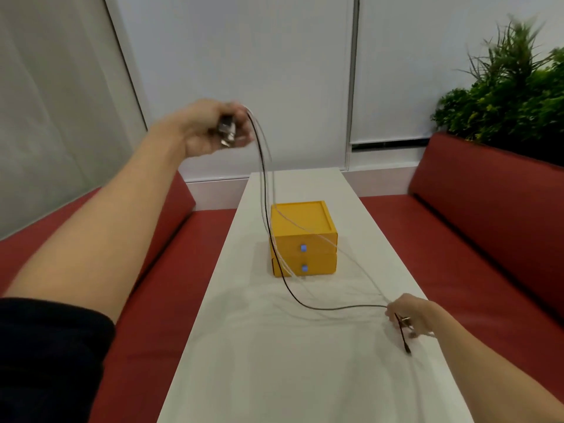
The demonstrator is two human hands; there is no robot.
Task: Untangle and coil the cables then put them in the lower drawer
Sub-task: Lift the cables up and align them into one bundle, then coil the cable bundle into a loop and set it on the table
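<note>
My left hand (210,128) is raised high above the table, shut on the plug ends of the cables. A black cable (276,257) and thin white cables (265,178) hang from it, pass in front of the yellow drawer box (317,239) and run low across the table to my right hand (412,315). My right hand, near the table's right edge, is shut on the other ends; a black plug (406,348) dangles below it. The box has two shut drawers with blue knobs; the lower drawer (319,267) is at the bottom.
The long white table (274,361) runs away from me between two red sofas (488,254). A green plant (512,87) stands behind the right sofa. White wall panels close off the far end.
</note>
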